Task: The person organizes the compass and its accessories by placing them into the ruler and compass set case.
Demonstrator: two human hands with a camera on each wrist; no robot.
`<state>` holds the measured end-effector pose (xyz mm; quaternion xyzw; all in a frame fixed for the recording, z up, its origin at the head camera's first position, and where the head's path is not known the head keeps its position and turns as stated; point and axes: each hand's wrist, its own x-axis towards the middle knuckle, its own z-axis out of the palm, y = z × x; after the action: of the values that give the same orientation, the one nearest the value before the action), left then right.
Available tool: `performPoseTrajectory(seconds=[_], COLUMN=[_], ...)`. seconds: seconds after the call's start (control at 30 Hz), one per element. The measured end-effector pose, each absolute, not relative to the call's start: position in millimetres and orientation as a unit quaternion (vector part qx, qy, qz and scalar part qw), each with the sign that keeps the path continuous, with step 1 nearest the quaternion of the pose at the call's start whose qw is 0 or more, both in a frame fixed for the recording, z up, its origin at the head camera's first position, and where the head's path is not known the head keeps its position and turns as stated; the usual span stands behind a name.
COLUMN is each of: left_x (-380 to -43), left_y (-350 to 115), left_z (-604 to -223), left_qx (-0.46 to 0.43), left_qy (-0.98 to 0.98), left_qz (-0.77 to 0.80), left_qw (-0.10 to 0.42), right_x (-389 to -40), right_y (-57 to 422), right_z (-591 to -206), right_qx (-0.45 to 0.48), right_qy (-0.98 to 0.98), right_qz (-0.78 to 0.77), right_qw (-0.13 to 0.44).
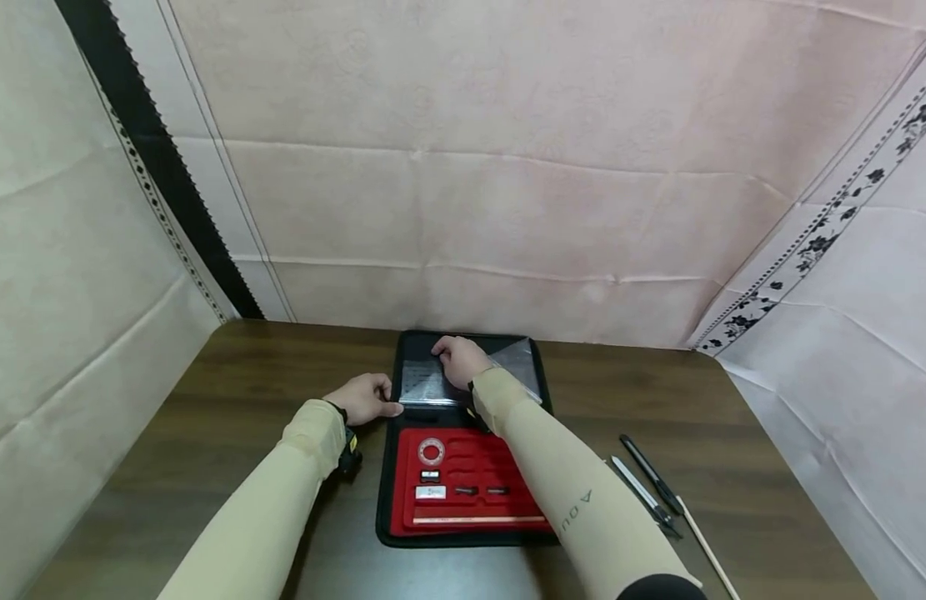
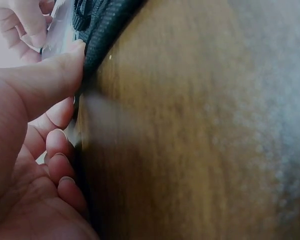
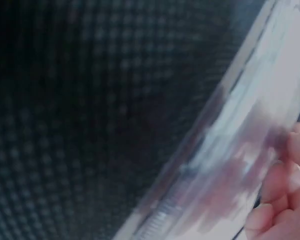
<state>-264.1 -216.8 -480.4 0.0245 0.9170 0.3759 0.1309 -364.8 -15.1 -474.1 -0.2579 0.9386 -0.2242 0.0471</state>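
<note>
A black zip case [image 1: 384, 483] lies unfolded on the table, its lid half at the back. Inside the lid is a clear plastic pocket [image 1: 425, 382]. My right hand [image 1: 463, 362] reaches over it; its thumb and fingers pinch the clear plastic near the top edge, also visible in the right wrist view. My left hand [image 1: 363, 398] grips the case's left edge near the fold, thumb on top and the other fingers curled beside it [image 2: 50, 150]. The front half carries a red tray [image 1: 470, 510] with a white ring [image 1: 422, 452] and several small parts; my right forearm hides its right side.
Right of the case lie a black pen [image 1: 650, 475], a grey knife-like tool [image 1: 638, 492] and a thin white stick [image 1: 706, 546]. Pale cloth walls [image 1: 463, 217] close off the back and sides of the wooden table [image 1: 312, 350].
</note>
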Motion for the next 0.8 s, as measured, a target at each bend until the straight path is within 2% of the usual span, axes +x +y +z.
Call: performPoseTrajectory(seconds=[0.47,0.63,0.8], left_x=[-266,-272,-277], left_y=[-216,-218,-221], left_z=[-482,-484,-484], left_qx=[0.004,-0.009,-0.002], left_qy=[0.917,0.913,0.920], left_qz=[0.378,0.383,0.364], left_qw=[0.129,0.136,0.143], right_x=[-354,-355,-349], right_y=[-3,37,115], right_z=[-459,-440,-432], right_qx=[-0.255,-0.259,-0.259], right_qy=[0.920,0.918,0.936], right_qz=[-0.275,-0.273,-0.217], right_qw=[0.115,0.124,0.097])
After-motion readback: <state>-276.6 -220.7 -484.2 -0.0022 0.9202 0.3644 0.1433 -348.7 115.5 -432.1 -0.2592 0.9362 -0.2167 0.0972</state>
